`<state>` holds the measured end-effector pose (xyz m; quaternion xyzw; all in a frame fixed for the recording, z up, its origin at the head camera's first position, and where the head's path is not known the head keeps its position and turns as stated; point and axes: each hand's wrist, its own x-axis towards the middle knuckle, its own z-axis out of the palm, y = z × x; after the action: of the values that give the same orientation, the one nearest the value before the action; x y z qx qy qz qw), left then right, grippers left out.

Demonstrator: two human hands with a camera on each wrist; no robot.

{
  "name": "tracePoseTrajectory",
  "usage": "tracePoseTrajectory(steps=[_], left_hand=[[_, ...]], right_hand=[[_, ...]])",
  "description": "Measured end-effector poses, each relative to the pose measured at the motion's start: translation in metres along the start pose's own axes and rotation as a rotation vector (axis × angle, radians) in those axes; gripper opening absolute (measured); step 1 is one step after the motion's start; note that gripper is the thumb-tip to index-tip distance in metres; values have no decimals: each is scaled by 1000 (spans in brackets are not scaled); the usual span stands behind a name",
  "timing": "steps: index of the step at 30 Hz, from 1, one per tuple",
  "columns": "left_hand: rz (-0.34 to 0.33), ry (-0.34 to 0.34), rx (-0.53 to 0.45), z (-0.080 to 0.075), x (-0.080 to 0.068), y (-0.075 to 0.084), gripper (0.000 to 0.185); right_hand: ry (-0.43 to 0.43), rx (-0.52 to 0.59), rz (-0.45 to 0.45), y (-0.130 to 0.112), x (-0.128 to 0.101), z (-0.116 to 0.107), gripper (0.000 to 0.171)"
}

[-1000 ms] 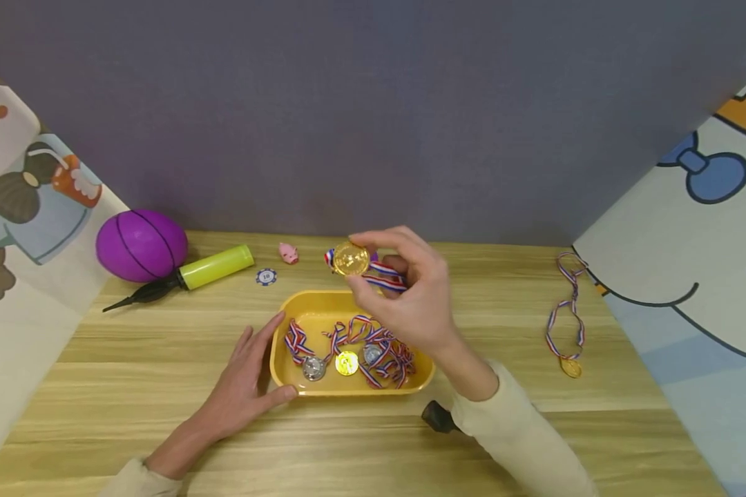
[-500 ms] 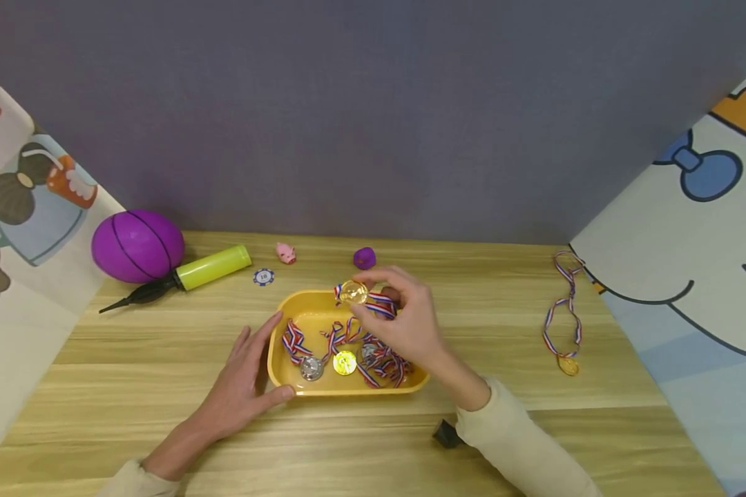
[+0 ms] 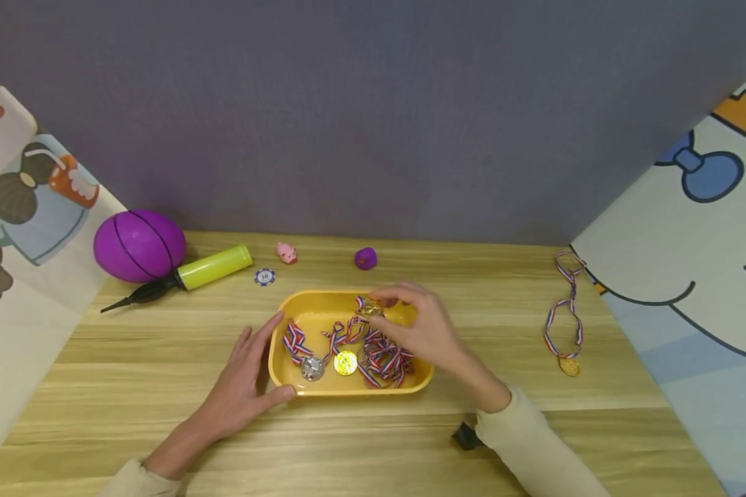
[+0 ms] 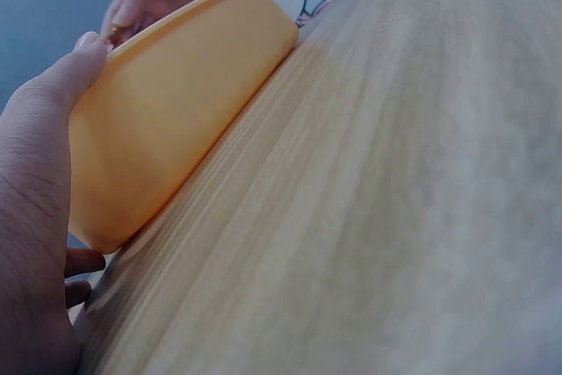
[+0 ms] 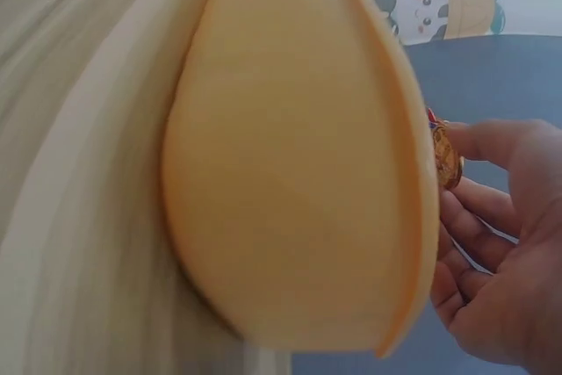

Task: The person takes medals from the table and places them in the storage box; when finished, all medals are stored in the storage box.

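yellow tray (image 3: 298, 304) sits mid-table near the front edge; your left hand (image 3: 242, 386) rests flat and spread against its left end, thumb on the front rim; your right hand (image 3: 423, 331) pinches a gold medal (image 3: 368, 310) over the tray's back half, above tangled ribbons (image 3: 379, 355); another medal (image 3: 570, 366) lies by the right edge.

Two hands were at one yellow tray (image 3: 298, 301) on the wooden table (image 3: 130, 386). At least four medals were in or over the tray: two silver, one partly hidden by ribbons, one gold lying flat (image 3: 345, 362), and one gold pinched in the right hand (image 3: 432, 331). A fifth medal (image 3: 568, 366) lay apart on the table. Also counted: one purple ball (image 3: 139, 245), one pump (image 3: 186, 276), one poker chip (image 3: 264, 277), one pink pig figure (image 3: 287, 252), and one small purple object (image 3: 365, 258).
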<state>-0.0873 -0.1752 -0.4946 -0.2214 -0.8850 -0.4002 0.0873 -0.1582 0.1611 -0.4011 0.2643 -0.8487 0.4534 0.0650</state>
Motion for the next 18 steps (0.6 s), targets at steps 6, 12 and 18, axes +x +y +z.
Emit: tracePoseTrajectory(steps=[6,12,18], left_hand=[[-18,-8,0,0,-1,0,116],[-7,-1,2,0,-1,2,115],[-12,-2,-3,0,-1,4,114]], right_hand=[[-9,-108,-42,12,-8,-7,34],[-42,-235,-77,22,-16,-8,40],[-83,-311,-79,27,-21,-10,38]])
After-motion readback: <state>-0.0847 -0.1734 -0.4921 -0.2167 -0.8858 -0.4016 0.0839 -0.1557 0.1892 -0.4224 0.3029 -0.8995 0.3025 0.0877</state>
